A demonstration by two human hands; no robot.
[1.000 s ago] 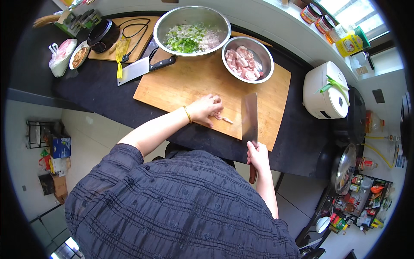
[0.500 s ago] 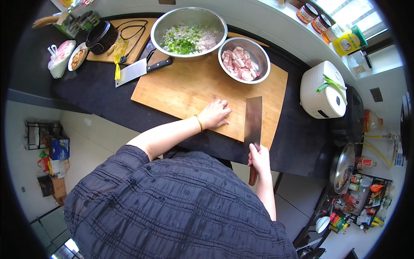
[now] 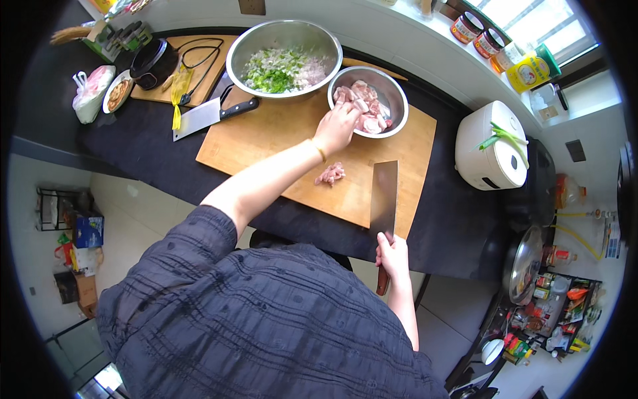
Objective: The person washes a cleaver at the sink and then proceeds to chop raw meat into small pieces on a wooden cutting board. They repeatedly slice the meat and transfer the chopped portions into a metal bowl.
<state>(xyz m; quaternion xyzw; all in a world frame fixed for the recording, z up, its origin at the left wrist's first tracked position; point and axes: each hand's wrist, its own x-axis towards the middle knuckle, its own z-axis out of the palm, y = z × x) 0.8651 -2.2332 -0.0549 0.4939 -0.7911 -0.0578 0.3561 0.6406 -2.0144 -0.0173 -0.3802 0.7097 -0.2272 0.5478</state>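
Observation:
My left hand [image 3: 337, 128] reaches over the near rim of the smaller steel bowl [image 3: 403, 110], its fingers bent and closed on a piece of the raw meat [image 3: 371, 124] inside. The fingertips are partly lost among the pink pieces. A small heap of cut meat [image 3: 330, 174] lies on the wooden cutting board [image 3: 266, 139], below my left wrist. My right hand [image 3: 392, 256] grips the wooden handle of a cleaver [image 3: 384, 196]. Its broad blade rests over the board's right part, pointing away from me.
A large steel bowl [image 3: 325, 42] of chopped greens and pale minced food stands at the back. A second cleaver [image 3: 199, 120] with a black handle lies left of the board. A white rice cooker [image 3: 488, 159] with scallions on its lid stands at the right.
My left hand has left the board and moved up into the meat bowl, uncovering the small heap of cut meat. My right hand keeps hold of the cleaver.

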